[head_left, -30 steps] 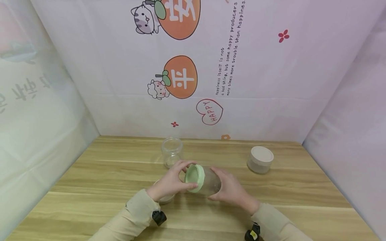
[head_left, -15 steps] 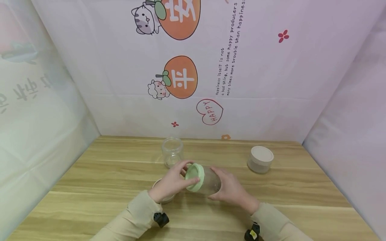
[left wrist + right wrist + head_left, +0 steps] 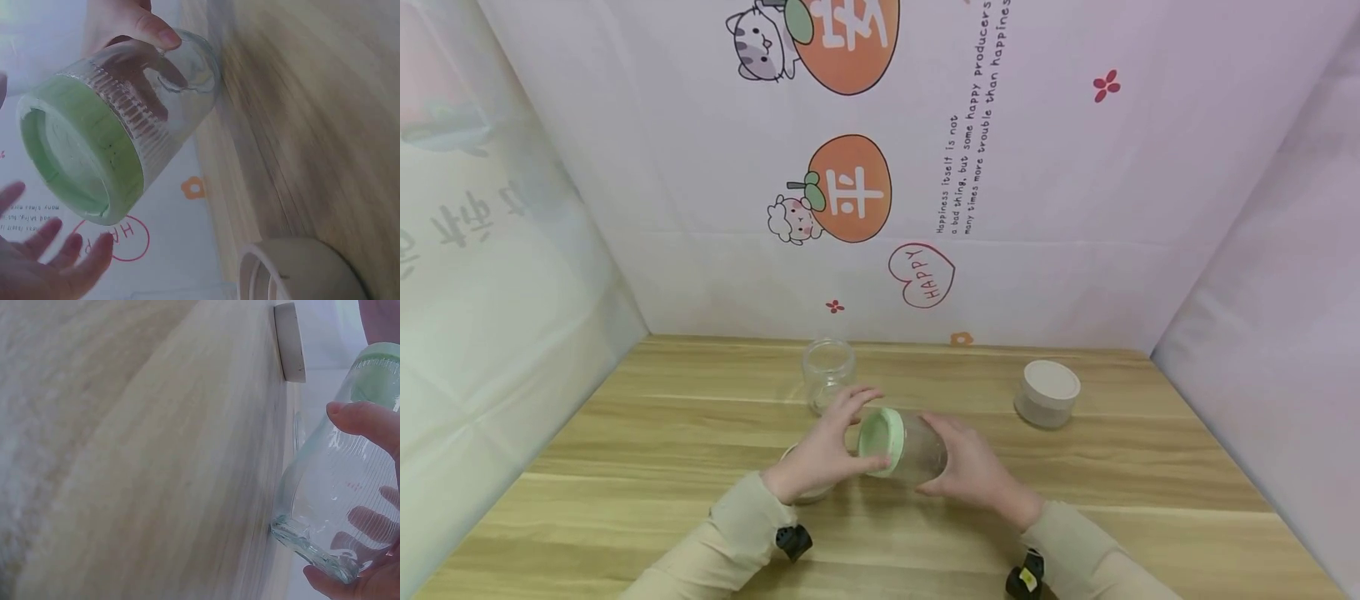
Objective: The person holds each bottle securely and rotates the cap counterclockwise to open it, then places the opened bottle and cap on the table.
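A clear ribbed glass jar (image 3: 922, 450) with a pale green lid (image 3: 81, 150) lies tilted on its side above the table, lid toward the left. My right hand (image 3: 973, 468) grips the glass near its base, thumb on one side and fingers round the other, as the right wrist view shows at the jar (image 3: 337, 487). Around the lid my left hand (image 3: 820, 454) is spread, its fingers (image 3: 94, 262) apart from the lid in the left wrist view. Whether the left thumb touches the lid I cannot tell.
Below my left hand a whitish round lid (image 3: 306, 269) sits on the wooden table (image 3: 625, 467), partly hidden by the hand. Behind it stands a clear glass jar (image 3: 827, 362). A short jar with a whitish lid (image 3: 1050, 383) stands at the right back, before the printed cloth wall.
The left hand's fingers have spread and lifted away from the green lid, after its thumb shifted upward on the lid and back. The right hand and jar have hardly moved.
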`<action>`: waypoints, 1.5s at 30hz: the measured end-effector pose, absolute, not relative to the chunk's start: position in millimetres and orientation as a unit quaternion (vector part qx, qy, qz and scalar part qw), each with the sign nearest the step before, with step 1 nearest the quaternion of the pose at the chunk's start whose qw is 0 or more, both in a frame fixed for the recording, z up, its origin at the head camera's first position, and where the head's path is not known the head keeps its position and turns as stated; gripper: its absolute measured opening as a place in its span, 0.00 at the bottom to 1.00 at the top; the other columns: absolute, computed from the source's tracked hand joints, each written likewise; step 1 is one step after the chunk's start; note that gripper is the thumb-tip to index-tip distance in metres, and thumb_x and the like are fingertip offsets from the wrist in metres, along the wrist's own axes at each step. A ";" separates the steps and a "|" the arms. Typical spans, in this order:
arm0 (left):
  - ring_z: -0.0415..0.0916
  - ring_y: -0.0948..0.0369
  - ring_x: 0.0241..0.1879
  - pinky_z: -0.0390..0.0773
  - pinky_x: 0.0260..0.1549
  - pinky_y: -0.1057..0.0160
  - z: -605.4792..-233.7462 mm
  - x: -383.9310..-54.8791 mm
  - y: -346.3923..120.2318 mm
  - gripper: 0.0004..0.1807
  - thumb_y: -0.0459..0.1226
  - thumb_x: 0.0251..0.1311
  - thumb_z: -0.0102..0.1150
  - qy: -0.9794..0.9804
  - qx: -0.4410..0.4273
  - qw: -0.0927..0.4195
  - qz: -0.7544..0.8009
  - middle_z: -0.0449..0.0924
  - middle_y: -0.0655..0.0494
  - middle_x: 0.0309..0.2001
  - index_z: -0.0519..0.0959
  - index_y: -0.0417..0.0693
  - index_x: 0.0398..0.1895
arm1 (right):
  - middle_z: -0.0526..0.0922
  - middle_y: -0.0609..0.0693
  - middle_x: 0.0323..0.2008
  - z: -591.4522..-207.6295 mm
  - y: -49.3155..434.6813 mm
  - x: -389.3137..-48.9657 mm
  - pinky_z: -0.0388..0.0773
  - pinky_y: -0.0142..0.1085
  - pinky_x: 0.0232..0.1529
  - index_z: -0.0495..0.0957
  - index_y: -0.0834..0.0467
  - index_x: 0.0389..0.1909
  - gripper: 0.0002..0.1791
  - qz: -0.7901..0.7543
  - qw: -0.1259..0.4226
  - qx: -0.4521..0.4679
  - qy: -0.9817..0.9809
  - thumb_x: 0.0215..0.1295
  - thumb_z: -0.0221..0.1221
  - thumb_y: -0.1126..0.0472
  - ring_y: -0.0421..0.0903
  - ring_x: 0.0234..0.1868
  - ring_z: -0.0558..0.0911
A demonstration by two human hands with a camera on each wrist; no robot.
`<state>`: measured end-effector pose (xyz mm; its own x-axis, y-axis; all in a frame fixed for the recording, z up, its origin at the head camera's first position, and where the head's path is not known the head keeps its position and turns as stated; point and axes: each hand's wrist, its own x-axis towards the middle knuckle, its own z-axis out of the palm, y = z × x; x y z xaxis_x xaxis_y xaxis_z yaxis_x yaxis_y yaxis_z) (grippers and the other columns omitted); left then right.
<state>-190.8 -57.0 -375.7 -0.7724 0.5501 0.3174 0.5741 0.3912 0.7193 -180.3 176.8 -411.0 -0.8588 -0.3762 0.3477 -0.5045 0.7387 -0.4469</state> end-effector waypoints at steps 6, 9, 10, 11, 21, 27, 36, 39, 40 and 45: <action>0.54 0.49 0.69 0.70 0.58 0.43 -374.9 -189.2 -61.5 0.45 0.43 0.41 0.76 -0.833 -0.412 0.025 -0.369 0.51 0.53 0.71 0.65 0.57 0.66 | 0.77 0.60 0.56 -409.7 176.5 -181.3 0.77 0.51 0.52 0.68 0.64 0.61 0.53 0.268 0.115 0.244 -0.925 0.27 0.79 0.54 0.56 0.53 0.78; 0.54 0.49 0.69 0.71 0.58 0.44 -374.7 -188.5 -63.5 0.44 0.41 0.39 0.77 -0.829 -0.427 0.028 -0.360 0.52 0.52 0.71 0.67 0.56 0.65 | 0.77 0.59 0.56 -409.4 176.4 -181.6 0.78 0.50 0.51 0.68 0.63 0.61 0.53 0.268 0.112 0.247 -0.924 0.27 0.79 0.54 0.56 0.53 0.78; 0.54 0.49 0.68 0.71 0.58 0.45 -375.2 -188.6 -64.2 0.44 0.40 0.39 0.77 -0.828 -0.432 0.030 -0.357 0.53 0.52 0.70 0.68 0.56 0.65 | 0.76 0.60 0.56 -409.3 176.4 -181.6 0.78 0.50 0.51 0.68 0.63 0.61 0.53 0.269 0.111 0.247 -0.924 0.27 0.79 0.54 0.56 0.53 0.78; 0.54 0.50 0.68 0.71 0.58 0.46 -375.7 -188.8 -64.9 0.44 0.40 0.38 0.77 -0.827 -0.437 0.031 -0.352 0.53 0.52 0.70 0.68 0.56 0.64 | 0.76 0.60 0.57 -409.3 176.5 -181.6 0.78 0.50 0.51 0.67 0.63 0.61 0.53 0.269 0.110 0.246 -0.925 0.27 0.79 0.54 0.57 0.53 0.78; 0.54 0.50 0.66 0.74 0.56 0.52 -381.3 -192.0 -66.0 0.41 0.32 0.38 0.76 -0.814 -0.483 0.051 -0.317 0.54 0.51 0.68 0.71 0.54 0.61 | 0.76 0.59 0.57 -409.8 178.1 -181.7 0.79 0.48 0.50 0.67 0.64 0.61 0.53 0.264 0.117 0.252 -0.924 0.27 0.79 0.55 0.55 0.53 0.78; 0.56 0.51 0.65 0.74 0.56 0.51 -382.0 -192.4 -63.5 0.37 0.31 0.40 0.74 -0.816 -0.479 0.072 -0.315 0.57 0.50 0.66 0.73 0.56 0.59 | 0.77 0.58 0.56 -410.9 178.6 -181.9 0.79 0.47 0.49 0.68 0.64 0.60 0.52 0.263 0.125 0.260 -0.921 0.27 0.79 0.55 0.54 0.51 0.79; 0.56 0.53 0.65 0.74 0.56 0.51 -380.0 -190.1 -63.7 0.38 0.33 0.40 0.75 -0.830 -0.444 0.054 -0.333 0.59 0.54 0.66 0.72 0.58 0.59 | 0.76 0.59 0.57 -412.0 178.7 -182.0 0.78 0.47 0.51 0.68 0.65 0.60 0.53 0.260 0.129 0.267 -0.919 0.27 0.79 0.54 0.55 0.53 0.79; 0.57 0.54 0.65 0.74 0.56 0.51 -379.0 -189.5 -64.4 0.38 0.35 0.41 0.75 -0.836 -0.429 0.041 -0.339 0.59 0.55 0.66 0.72 0.58 0.60 | 0.76 0.59 0.57 -412.0 178.6 -181.8 0.78 0.48 0.52 0.68 0.65 0.60 0.53 0.263 0.130 0.268 -0.918 0.26 0.79 0.54 0.55 0.53 0.79; 0.58 0.54 0.65 0.74 0.56 0.52 -378.8 -189.5 -64.5 0.38 0.36 0.42 0.75 -0.838 -0.424 0.038 -0.340 0.59 0.56 0.66 0.71 0.58 0.60 | 0.76 0.59 0.57 -411.9 178.6 -181.7 0.78 0.48 0.52 0.68 0.65 0.60 0.53 0.263 0.130 0.269 -0.917 0.26 0.79 0.54 0.55 0.53 0.79; 0.61 0.54 0.62 0.75 0.53 0.54 -378.0 -190.1 -63.9 0.37 0.38 0.44 0.74 -0.842 -0.410 0.028 -0.349 0.61 0.52 0.65 0.71 0.55 0.61 | 0.77 0.59 0.56 -411.4 178.4 -181.6 0.78 0.47 0.51 0.69 0.66 0.60 0.53 0.265 0.132 0.267 -0.917 0.26 0.79 0.54 0.55 0.52 0.79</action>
